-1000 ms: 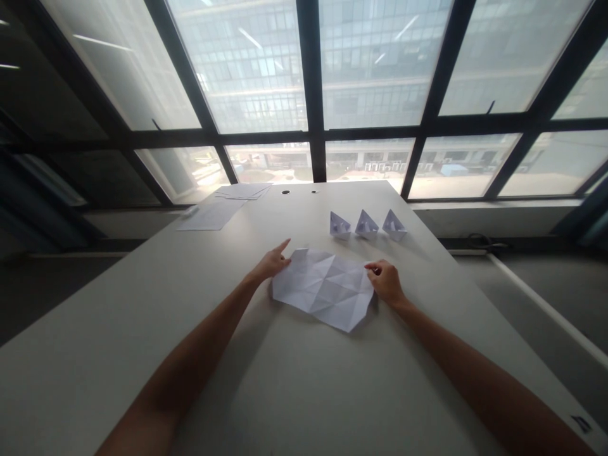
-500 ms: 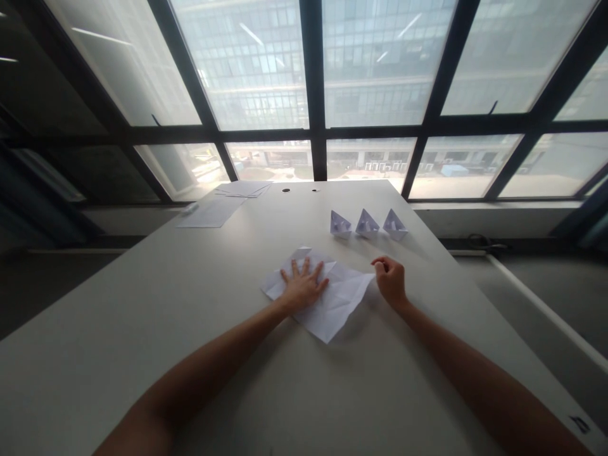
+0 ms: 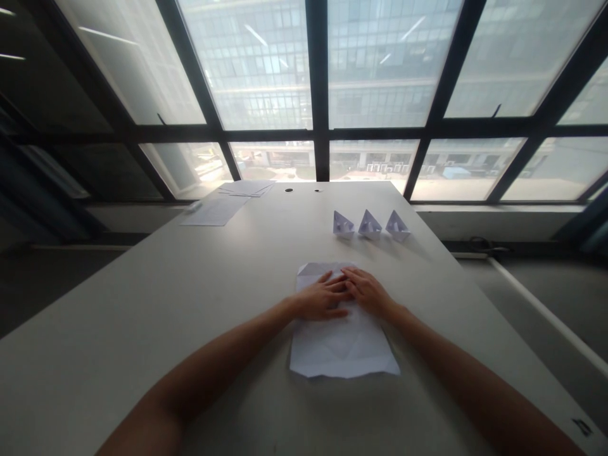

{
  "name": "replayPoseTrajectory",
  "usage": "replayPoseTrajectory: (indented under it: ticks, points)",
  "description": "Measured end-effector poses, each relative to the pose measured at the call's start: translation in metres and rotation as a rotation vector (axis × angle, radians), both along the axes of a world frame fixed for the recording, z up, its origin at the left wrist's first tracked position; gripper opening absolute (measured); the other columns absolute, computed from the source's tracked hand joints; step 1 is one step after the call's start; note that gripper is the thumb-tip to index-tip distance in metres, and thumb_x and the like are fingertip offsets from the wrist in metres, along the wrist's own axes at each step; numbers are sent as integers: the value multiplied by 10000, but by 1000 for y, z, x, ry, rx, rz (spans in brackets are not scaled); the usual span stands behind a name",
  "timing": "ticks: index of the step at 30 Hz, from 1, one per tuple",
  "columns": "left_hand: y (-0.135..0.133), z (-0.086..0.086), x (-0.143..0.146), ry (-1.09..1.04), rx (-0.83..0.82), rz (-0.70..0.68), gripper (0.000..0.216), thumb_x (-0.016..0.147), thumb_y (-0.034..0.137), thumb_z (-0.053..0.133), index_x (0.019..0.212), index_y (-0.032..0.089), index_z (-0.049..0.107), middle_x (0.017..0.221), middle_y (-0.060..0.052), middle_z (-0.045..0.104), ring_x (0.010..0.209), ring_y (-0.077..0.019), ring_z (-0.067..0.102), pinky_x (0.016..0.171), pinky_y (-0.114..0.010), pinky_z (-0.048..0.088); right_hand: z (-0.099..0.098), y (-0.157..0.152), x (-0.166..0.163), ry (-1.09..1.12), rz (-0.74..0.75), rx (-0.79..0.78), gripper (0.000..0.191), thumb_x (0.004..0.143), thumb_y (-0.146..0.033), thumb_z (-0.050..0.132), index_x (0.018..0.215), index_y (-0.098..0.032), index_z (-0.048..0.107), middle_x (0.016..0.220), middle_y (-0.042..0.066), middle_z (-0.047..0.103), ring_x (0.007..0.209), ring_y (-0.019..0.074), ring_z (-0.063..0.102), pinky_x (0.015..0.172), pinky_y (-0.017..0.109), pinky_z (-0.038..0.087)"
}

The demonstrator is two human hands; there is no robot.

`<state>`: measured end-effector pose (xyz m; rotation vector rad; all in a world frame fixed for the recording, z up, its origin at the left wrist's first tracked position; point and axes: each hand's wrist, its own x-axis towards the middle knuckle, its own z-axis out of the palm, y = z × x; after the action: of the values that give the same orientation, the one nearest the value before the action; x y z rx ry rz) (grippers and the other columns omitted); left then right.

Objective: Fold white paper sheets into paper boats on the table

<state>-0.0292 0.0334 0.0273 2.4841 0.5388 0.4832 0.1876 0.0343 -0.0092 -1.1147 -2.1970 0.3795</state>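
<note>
A creased sheet of white paper (image 3: 342, 348) lies on the table in front of me, its near edge wavy and slightly raised. My left hand (image 3: 325, 299) rests flat on its upper part with the fingers spread. From the other side my right hand (image 3: 369, 292) reaches over the paper, fingers stretched out, its fingertips meeting those of the left hand. The hands cover the paper's middle and upper right. Beyond them, three folded paper boats stand in a row: a left one (image 3: 342, 225), a middle one (image 3: 369, 226) and a right one (image 3: 397, 226).
Flat white sheets (image 3: 216, 211) lie at the table's far left corner. Two small round holes, one of them a dark hole (image 3: 289, 190), sit near the back edge of the white table (image 3: 199, 304). Large framed windows rise behind it.
The paper has been turned and now lies squarer to me. My left hand has slid right. My right hand has moved left from the paper's right corner onto the sheet, opening from a closed grip.
</note>
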Motion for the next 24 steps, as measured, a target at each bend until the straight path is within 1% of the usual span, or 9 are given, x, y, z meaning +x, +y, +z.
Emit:
replayPoseTrajectory:
  ticks: [4,6,9,11,13,14,18,21,24]
  points:
    - [2,-5,-2,184,124,73,568,900,531,562,1434,365,460,1528,-56,404,1458,-329,236,1176,-538,63,-7,3,-5,-297,-96,-83,526,1020,-383,268,1475,-158,405,1539,110,371,1446,246,286,1177,500,177]
    - [4,-10,-3,350,213,289,625,937,584,449,1498,324,357,1574,-85,315,1464,-391,171,1134,-634,72,-8,5,-2,-386,-159,-99,543,1026,-368,223,1491,-127,368,1562,114,318,1464,234,242,1183,499,157]
    - [6,-15,-3,548,268,690,706,956,607,343,1518,181,326,1583,-188,242,1432,-486,170,1085,-691,146,-9,6,1,-466,-223,-95,545,1016,-327,241,1505,-102,328,1574,123,283,1470,225,221,1185,494,148]
    - [4,-15,-2,619,261,820,700,976,557,313,1501,94,345,1559,-244,260,1418,-502,193,1084,-686,165,-9,6,0,-480,-256,-86,545,1003,-293,266,1507,-93,317,1575,127,277,1471,226,219,1183,496,145]
    - [-6,-15,1,628,266,789,666,991,502,306,1491,64,350,1549,-259,273,1426,-486,189,1102,-671,152,-10,6,-1,-474,-280,-78,546,995,-274,284,1505,-84,317,1573,135,281,1469,229,222,1181,496,143]
    - [-13,-15,3,610,278,713,656,993,495,314,1498,77,340,1557,-248,262,1439,-465,171,1117,-652,143,-11,6,-1,-467,-291,-76,546,992,-272,291,1502,-81,322,1572,139,283,1468,232,225,1180,497,144]
    - [-49,-17,13,501,274,399,709,958,621,335,1557,270,191,1623,-138,118,1470,-424,80,1128,-640,141,-10,8,-1,-422,-321,-79,540,990,-284,313,1486,-75,352,1565,154,301,1460,241,244,1174,501,150]
    - [-63,-19,14,460,297,351,661,963,607,345,1550,351,178,1633,-81,100,1482,-391,51,1139,-641,79,-7,9,0,-373,-320,-75,526,990,-302,339,1467,-87,389,1550,156,338,1451,246,265,1172,499,159]
    - [-61,-18,5,465,305,374,633,968,592,356,1541,371,205,1633,-55,110,1485,-378,59,1144,-636,67,-5,9,1,-303,-341,-64,498,994,-317,352,1441,-116,437,1527,157,387,1435,253,299,1164,481,194]
